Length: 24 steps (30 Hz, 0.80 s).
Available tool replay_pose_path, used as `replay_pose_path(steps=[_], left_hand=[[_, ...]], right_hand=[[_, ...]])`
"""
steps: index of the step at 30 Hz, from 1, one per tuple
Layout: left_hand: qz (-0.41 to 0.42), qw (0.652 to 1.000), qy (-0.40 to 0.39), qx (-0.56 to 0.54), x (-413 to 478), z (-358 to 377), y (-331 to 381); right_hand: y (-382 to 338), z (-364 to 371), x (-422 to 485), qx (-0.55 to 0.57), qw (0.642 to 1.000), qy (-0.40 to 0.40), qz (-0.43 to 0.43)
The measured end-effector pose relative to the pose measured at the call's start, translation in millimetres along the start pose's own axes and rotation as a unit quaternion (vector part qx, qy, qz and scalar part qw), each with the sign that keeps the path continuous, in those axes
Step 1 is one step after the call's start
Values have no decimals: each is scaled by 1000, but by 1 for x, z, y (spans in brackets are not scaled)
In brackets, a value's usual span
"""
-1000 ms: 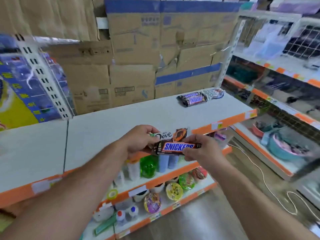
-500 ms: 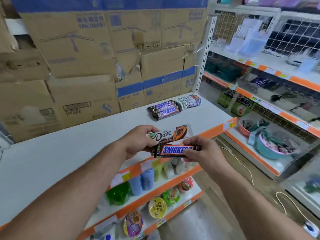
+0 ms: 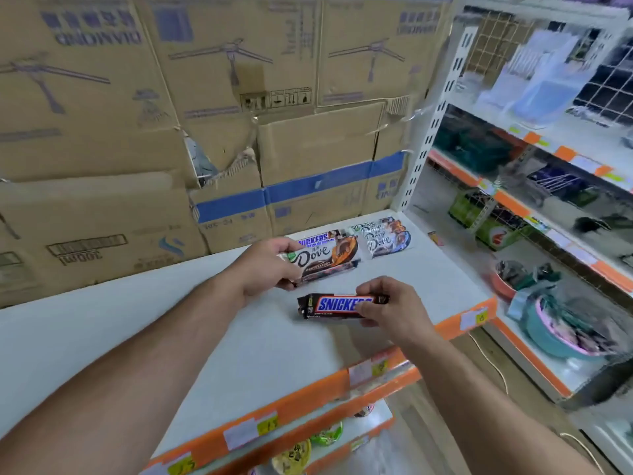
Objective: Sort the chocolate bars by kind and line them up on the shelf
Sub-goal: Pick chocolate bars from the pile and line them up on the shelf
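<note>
Lowest in view, under the orange front lip (image 3: pixel 308 399) of the white shelf (image 3: pixel 205 337): blurred round cup lids (image 3: pixel 294 457) on lower tiers, cut off by the frame. From the bottom corners, two bare forearms stretched forward over the shelf, both cut off above the elbow. Right hand (image 3: pixel 394 306) back-up, fingers curled round the right end of a Snickers bar (image 3: pixel 329 305), gripping it and covering the last letter of the name; bar level, lengthwise left to right, over the front right part of the shelf; whether resting on the surface or just above it, impossible to tell. A little further in, left hand (image 3: pixel 263 265) clasping the left end of a Dove bar (image 3: pixel 325 258), with a dark-wrapped bar (image 3: pixel 329 271) held under it, mostly hidden, brand unreadable. Behind these, at the back right corner of the shelf, shelved Snickers bars (image 3: pixel 313 238) half hidden by the held Dove bar, and just right of them a small overlapping row of shelved Dove bars (image 3: pixel 380 234). Near the right edge, a small orange scrap (image 3: pixel 434 238), too small to make out. Along the back, stacked cardboard boxes (image 3: pixel 205 97), print smeared. Beyond the perforated upright (image 3: pixel 428 132), side shelving (image 3: pixel 548 138) with blurred goods and a teal bowl (image 3: pixel 555 334).
</note>
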<state>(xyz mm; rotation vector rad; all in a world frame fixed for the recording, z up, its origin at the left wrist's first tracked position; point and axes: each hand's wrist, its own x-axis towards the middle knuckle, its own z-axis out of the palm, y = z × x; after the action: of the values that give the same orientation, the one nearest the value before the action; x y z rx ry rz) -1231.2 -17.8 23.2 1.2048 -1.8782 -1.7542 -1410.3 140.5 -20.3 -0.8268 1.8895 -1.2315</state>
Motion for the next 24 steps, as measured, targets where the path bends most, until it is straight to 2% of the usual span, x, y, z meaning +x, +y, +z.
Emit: replay_pose_path(steps=[5,7,10,15,18,24], left_hand=[[-11,998,68,-6,15,6,3],[-27,994,105,-14,17,9,4],[-44,986,157,-26,18,15,4],[-62,974,216,-43,6,26,-2],[-67,967,238,-52,-2,33,-3],[-63,967,240,-58,-4,45,3]], right_hand=[[4,1,54,-1,998,-64,-17],[5,2,72,-69,994,-73,-50],[4,4,90,-214,961,-63,-161],[6,8,103,-301,910,-50,-280],[9,6,107,-330,893,-39,-302],[10,4,113,-326,901,-21,-286]])
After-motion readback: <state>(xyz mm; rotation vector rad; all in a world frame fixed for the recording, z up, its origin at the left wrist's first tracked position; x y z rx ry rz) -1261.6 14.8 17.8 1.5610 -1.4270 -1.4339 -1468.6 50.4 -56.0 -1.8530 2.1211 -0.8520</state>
